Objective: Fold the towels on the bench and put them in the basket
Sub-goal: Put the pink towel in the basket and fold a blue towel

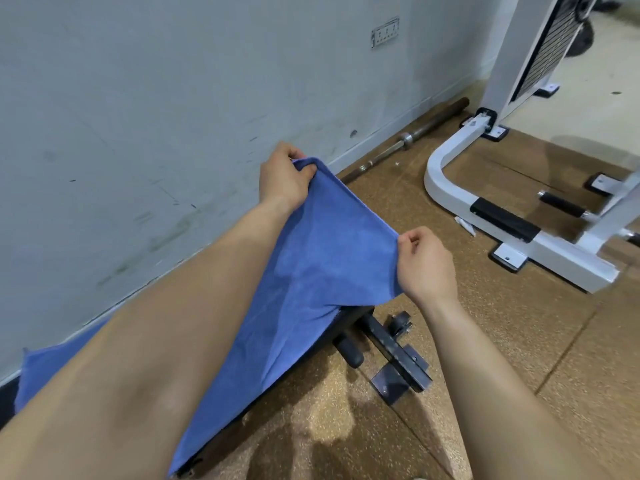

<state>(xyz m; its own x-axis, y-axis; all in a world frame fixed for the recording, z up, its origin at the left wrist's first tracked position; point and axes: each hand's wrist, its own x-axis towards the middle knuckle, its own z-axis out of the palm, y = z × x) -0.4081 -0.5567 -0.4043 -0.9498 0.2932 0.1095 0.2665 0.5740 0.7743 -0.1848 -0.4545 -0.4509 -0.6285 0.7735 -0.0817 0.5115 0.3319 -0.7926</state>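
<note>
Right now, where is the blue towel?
Centre of the head view: the blue towel drapes over the black bench by the wall, its far corners pinched by the left hand and right hand.

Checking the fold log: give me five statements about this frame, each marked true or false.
1. The left hand grips a corner of the towel. True.
2. The right hand is open and clear of the towel. False: it pinches the towel's other raised corner.
3. The towel is red. False: it is blue.
4. A barbell lies on the floor along the wall. True.
5. A basket is in view. False: none shows.
</note>
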